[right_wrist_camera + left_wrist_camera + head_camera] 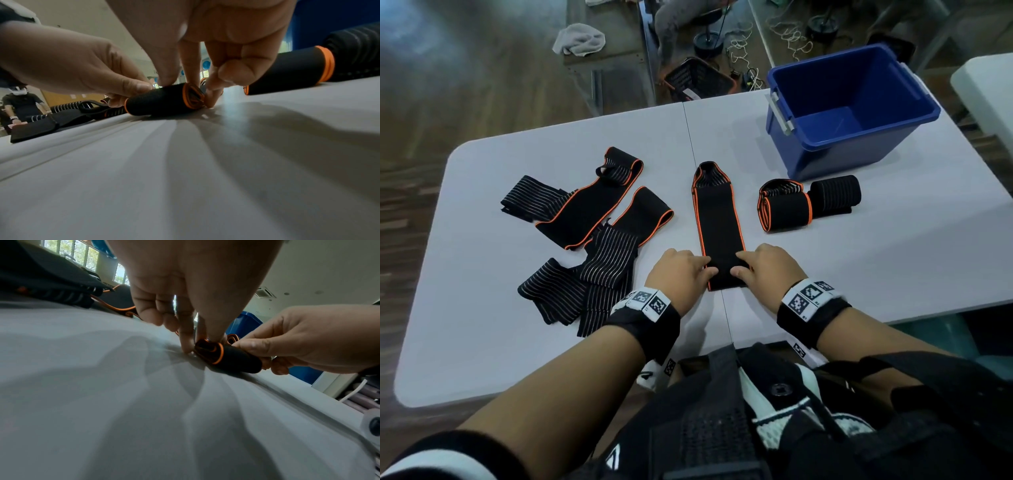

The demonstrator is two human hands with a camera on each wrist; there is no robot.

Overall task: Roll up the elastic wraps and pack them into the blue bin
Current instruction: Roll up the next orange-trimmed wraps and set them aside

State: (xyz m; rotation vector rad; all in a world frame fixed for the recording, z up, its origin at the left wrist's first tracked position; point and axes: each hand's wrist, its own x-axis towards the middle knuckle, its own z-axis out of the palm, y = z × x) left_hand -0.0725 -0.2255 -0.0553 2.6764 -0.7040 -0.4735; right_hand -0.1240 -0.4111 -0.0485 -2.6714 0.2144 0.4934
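Both hands pinching the near, rolled end of the centre wrap (717,222) on the table (482,274): left hand (681,274) at its left edge, right hand (765,270) at its right, thumbs and fingers curled round the small roll. Rest of it flat, stretching away. Fingertips hidden behind the roll in the head view. Two rolled wraps (808,205) beside the bin (849,113). Loose wraps (585,236) heaped left, overlapping; count unclear. Bin floor only partly visible.
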